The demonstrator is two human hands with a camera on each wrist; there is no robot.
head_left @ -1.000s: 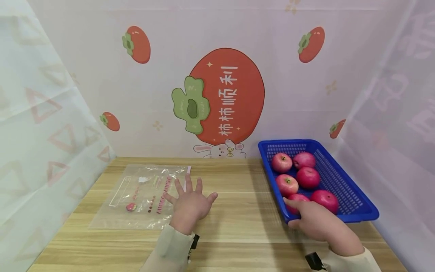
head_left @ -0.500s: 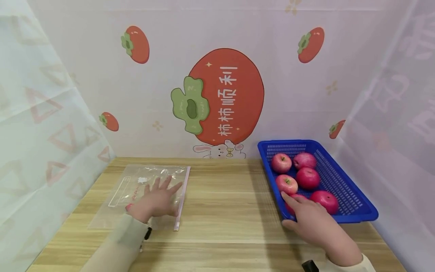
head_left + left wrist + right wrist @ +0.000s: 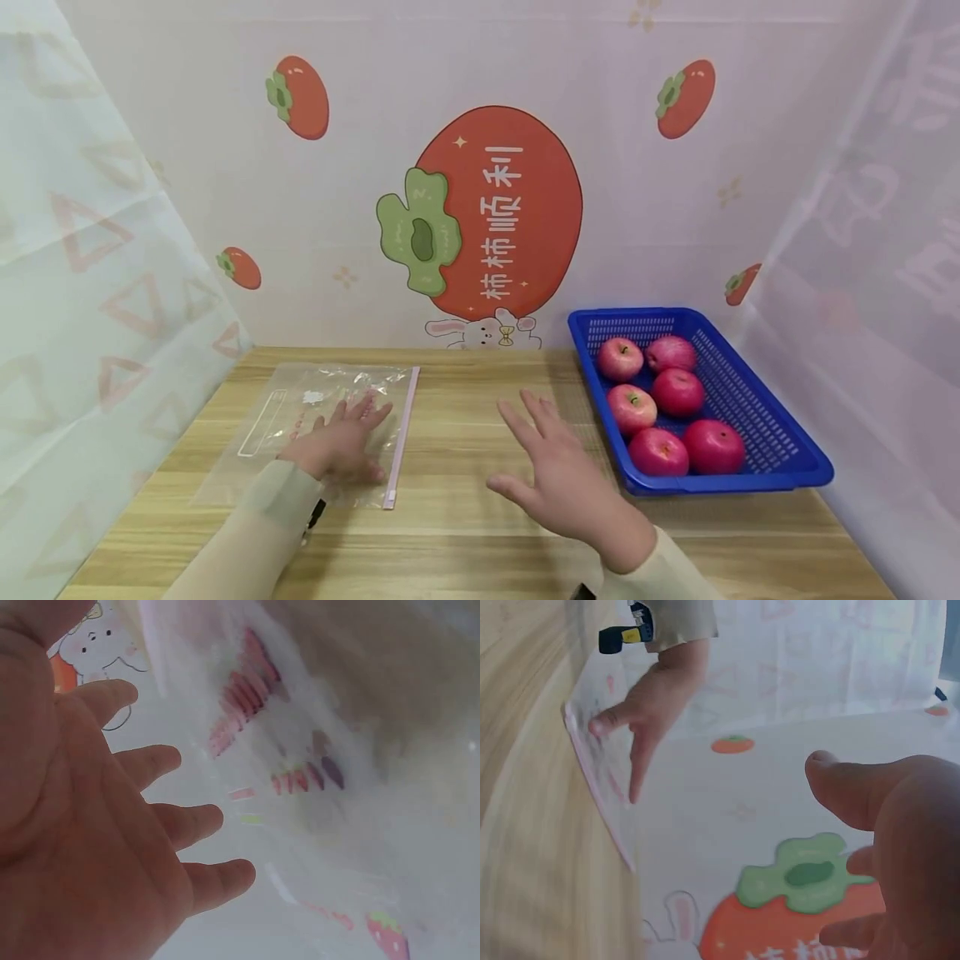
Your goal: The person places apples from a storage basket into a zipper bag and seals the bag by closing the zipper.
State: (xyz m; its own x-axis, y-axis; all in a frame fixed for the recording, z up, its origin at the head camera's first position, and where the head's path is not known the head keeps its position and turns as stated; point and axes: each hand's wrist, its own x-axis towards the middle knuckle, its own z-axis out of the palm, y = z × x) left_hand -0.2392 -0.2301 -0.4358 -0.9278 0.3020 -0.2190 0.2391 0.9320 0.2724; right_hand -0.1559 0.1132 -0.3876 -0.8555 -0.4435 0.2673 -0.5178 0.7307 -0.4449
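A clear zip bag (image 3: 273, 421) with pink strawberry print lies flat on the left of the wooden table. Its pale pink slider strip (image 3: 402, 437) runs along the right edge. My left hand (image 3: 337, 446) is over the bag with fingers spread, hiding part of the print; whether it touches the plastic I cannot tell. In the left wrist view, the palm and spread fingers (image 3: 199, 825) show beside the printed plastic. My right hand (image 3: 566, 483) holds nothing, fingers extended, over the table between the bag and a blue basket (image 3: 765, 392). Several red apples (image 3: 678, 392) lie in that basket.
Wood-grain table (image 3: 480, 433) fills the space between bag and basket. A white cloth backdrop (image 3: 637, 208) with printed persimmons rises behind the table. Cloth side walls (image 3: 112, 250) enclose it left and right.
My left hand has moved left from the bag's slider edge to over its middle. My right hand has left the basket's near left corner and moved left over the table, uncovering the front apples.
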